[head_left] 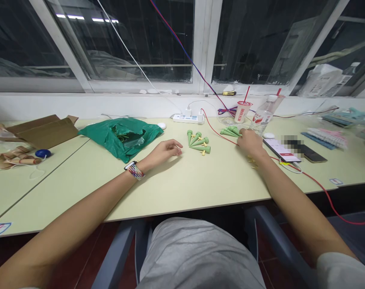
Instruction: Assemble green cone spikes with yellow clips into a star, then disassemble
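My left hand [164, 150] rests on the pale table [182, 184], fingers loosely curled, holding nothing, just left of a small cluster of green cone-shaped parts [199, 143] with yellow fittings. My right hand [250, 142] reaches to a second pile of green cones [230, 131]. Its fingers lie on that pile's right end, and I cannot see whether they grip one. A few small yellow pieces [252, 162] lie by my right wrist. A beaded band and watch sit on my left wrist.
A crumpled green plastic bag [122, 135] lies left of my left hand. A cardboard box [42, 130] and wooden pieces are far left. A power strip [188, 118], paper cup [242, 111], water bottle [262, 116], phones [281, 150] and a red cable [321, 186] crowd the right.
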### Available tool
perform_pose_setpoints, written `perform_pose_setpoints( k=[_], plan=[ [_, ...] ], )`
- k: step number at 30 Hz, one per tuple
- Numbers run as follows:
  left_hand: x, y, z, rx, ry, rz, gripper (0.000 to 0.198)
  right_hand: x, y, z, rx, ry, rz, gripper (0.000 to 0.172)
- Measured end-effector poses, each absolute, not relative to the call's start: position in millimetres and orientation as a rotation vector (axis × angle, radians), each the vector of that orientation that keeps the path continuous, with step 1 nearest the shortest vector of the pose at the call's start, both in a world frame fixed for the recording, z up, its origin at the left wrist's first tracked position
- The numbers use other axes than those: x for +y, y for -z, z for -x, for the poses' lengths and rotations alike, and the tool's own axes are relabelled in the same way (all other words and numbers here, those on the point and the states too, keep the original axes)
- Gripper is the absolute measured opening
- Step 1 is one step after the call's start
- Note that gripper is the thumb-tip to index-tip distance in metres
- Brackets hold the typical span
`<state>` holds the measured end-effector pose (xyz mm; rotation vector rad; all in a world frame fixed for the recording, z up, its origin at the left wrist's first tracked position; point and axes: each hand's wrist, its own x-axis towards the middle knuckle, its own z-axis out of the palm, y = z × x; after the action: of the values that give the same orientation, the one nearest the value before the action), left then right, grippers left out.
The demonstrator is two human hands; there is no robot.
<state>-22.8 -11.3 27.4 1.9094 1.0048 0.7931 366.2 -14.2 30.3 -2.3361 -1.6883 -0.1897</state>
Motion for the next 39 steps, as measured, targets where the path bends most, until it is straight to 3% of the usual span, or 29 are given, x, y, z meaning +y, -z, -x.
perform_pose_setpoints(
  k=[27,39],
  plan=[
    [-7.0,-24.2,24.4,0.984,-0.800,-1.864,0.030,-5.7,-17.3,-384.8,-1.596,0.215,2.519,0.037],
    [-6.7,-24.9,24.2,0.994,-0.821,-1.870,0.034,-15.3,-27.4,-380.4,-1.499,0.351,2.227,0.031]
  ],
)
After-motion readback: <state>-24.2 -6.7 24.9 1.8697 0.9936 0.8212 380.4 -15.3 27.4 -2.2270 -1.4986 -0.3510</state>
